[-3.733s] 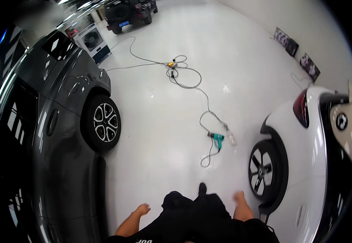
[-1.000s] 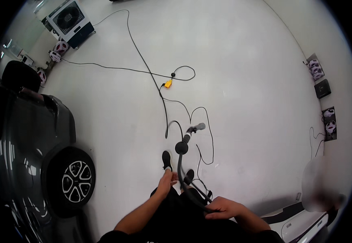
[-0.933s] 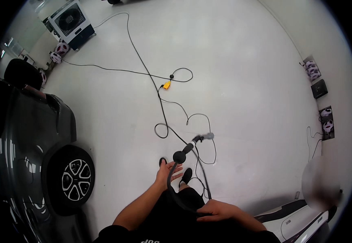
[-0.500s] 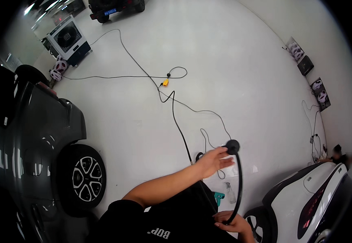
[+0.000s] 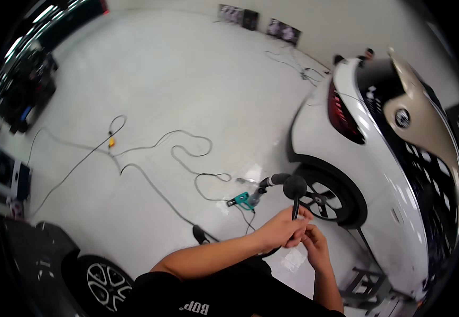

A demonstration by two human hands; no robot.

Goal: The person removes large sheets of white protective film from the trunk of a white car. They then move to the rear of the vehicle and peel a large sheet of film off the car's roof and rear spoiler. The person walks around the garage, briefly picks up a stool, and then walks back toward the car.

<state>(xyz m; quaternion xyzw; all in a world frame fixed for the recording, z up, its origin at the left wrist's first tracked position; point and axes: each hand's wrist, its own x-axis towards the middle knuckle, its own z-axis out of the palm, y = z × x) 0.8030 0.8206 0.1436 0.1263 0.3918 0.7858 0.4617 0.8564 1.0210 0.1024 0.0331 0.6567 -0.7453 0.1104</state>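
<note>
My left hand [image 5: 285, 228] is closed round a thin black rod, just below its round black head [image 5: 295, 186]. A thick dark cylinder [image 5: 276, 179] reaches left from beside that head; whether it is joined cannot be made out. Close against the left hand, my right hand [image 5: 316, 244] has its fingers bent together; what they pinch, if anything, is hidden. On the floor beyond lies a teal heat gun [image 5: 242, 201] with a cable, next to a clear spray bottle [image 5: 255, 197].
The white car [image 5: 335, 119] stands at the right, its wheel [image 5: 322, 198] near my hands. A grey step stool [image 5: 364, 285] is at the lower right. The dark car [image 5: 34, 253] is at the lower left. Black cables [image 5: 155, 185] cross the pale floor; an air cooler [image 5: 7, 171] stands far left.
My view has swung right, towards the white car. The right hand has come up beside the left. My left hand, loosely at the round head before, now grips the rod below it.
</note>
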